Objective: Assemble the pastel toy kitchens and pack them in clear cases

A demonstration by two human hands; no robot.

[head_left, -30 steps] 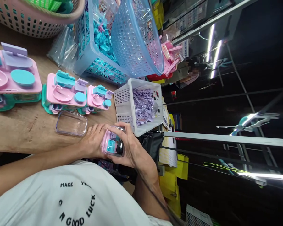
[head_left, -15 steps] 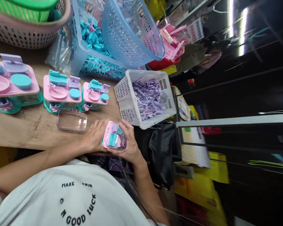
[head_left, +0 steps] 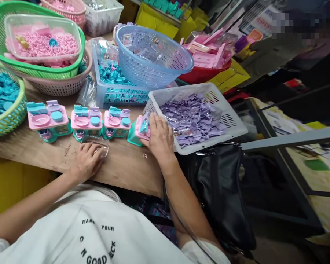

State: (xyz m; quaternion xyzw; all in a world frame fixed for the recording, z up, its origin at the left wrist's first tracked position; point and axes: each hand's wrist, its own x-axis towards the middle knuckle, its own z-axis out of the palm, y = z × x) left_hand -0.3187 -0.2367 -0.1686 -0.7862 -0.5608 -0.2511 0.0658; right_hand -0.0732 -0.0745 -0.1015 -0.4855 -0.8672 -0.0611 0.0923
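Note:
My right hand [head_left: 160, 138] rests on a pink and teal toy kitchen [head_left: 139, 130] that stands on the wooden table [head_left: 121, 167] at the right end of a row, fingers curled over its top. My left hand [head_left: 85, 160] lies on a clear plastic lid [head_left: 99, 145] in front of the row, fingers bent over it. Three like toy kitchens [head_left: 86, 122] stand in line to the left. A white basket [head_left: 231, 121] of purple parts sits just right of my right hand.
Behind the row stand a blue crate [head_left: 99, 91] of teal parts, a blue round basket [head_left: 154, 60], a green basket [head_left: 5, 62] holding a tub of pink parts and a basket of teal discs [head_left: 0, 91]. A black bag [head_left: 222, 190] hangs at the table's right edge.
The toy that both hands held near my chest now stands on the table at the row's right end. My left hand has moved to the clear lid. The camera tilted upright.

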